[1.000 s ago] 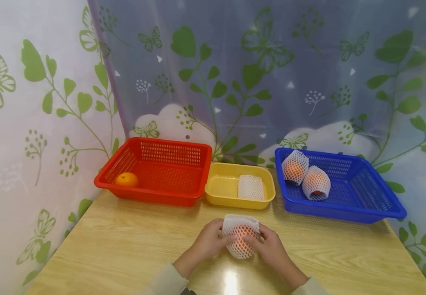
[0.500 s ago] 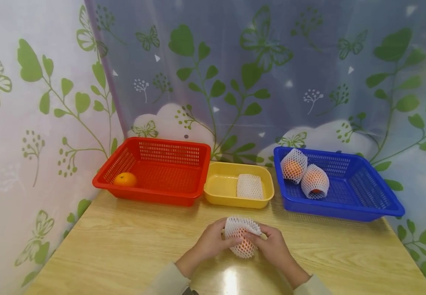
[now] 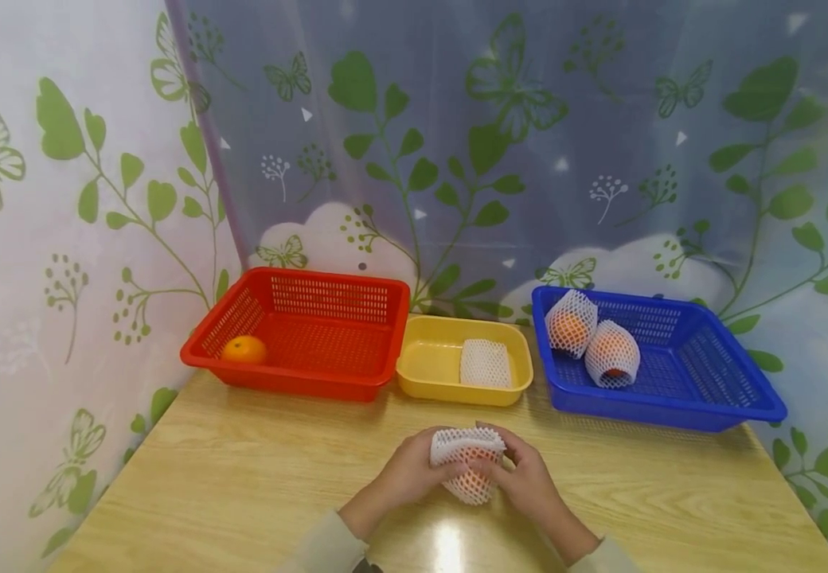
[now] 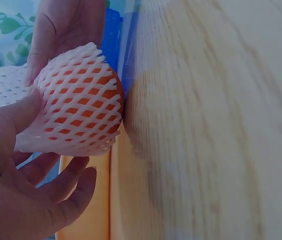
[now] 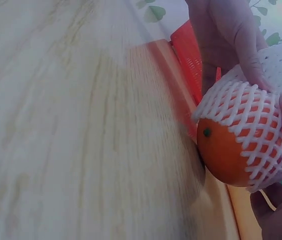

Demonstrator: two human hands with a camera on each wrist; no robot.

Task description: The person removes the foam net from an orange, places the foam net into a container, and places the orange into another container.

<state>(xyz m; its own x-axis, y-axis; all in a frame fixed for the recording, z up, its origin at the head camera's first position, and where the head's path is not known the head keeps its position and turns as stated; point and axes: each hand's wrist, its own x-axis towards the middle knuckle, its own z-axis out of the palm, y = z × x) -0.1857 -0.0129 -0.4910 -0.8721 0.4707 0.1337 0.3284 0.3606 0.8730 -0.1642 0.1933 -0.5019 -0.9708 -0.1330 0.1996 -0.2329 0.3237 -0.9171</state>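
An orange (image 5: pixel 222 152) sits inside a white foam net sleeve (image 3: pixel 466 450), near the table's front. Its bare end with a green stem spot pokes out of the net in the right wrist view. My left hand (image 3: pixel 408 469) holds the sleeved orange from the left, thumb on its near side. From the right my right hand (image 3: pixel 526 475) grips it, thumb on the net and fingers at the sleeve's far rim. In the left wrist view the loose end of the net extends past the fruit, between both thumbs. The fingers behind the fruit are partly hidden.
A red basket (image 3: pixel 299 380) at the left holds one bare orange (image 3: pixel 244 349). The yellow tray (image 3: pixel 414 387) in the middle contains flat foam net (image 3: pixel 486 363). At the right, a blue basket (image 3: pixel 672 412) holds two net-sleeved oranges (image 3: pixel 611 355). A patterned curtain stands behind.
The net's upper rim has shifted and folded lower around the orange. My right fingers have moved up along its far rim. The left hand stays nearly in place.
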